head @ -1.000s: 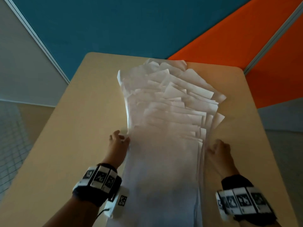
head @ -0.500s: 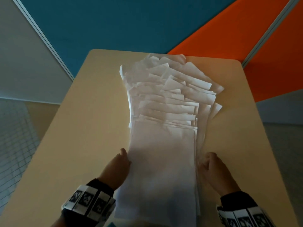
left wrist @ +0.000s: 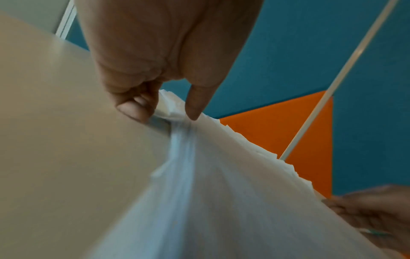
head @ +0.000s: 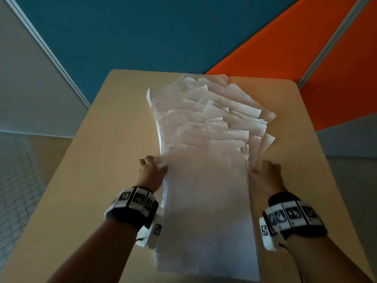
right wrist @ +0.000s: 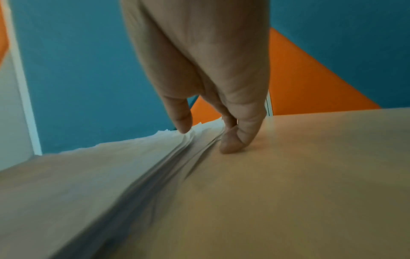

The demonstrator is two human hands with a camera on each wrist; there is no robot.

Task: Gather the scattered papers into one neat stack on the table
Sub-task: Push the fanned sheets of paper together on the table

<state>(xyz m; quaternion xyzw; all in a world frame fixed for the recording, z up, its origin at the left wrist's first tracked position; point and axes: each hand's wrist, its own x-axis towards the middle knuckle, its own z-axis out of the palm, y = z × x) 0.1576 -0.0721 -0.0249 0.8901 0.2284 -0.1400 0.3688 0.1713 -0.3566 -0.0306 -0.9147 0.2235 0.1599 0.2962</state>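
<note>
The fingers [left wrist: 135,109] of the left hand [head: 151,174] are curled at the left edge of the papers [head: 206,180], with the thumb laid on top, so the edge is pinched. At the papers' right edge the right hand [head: 265,176] is set likewise, thumb above and curled fingers [right wrist: 233,140] against the side and the counter [head: 91,180]. The papers are spread along the counter's middle, squared near the hands and fanned unevenly at the far end.
</note>
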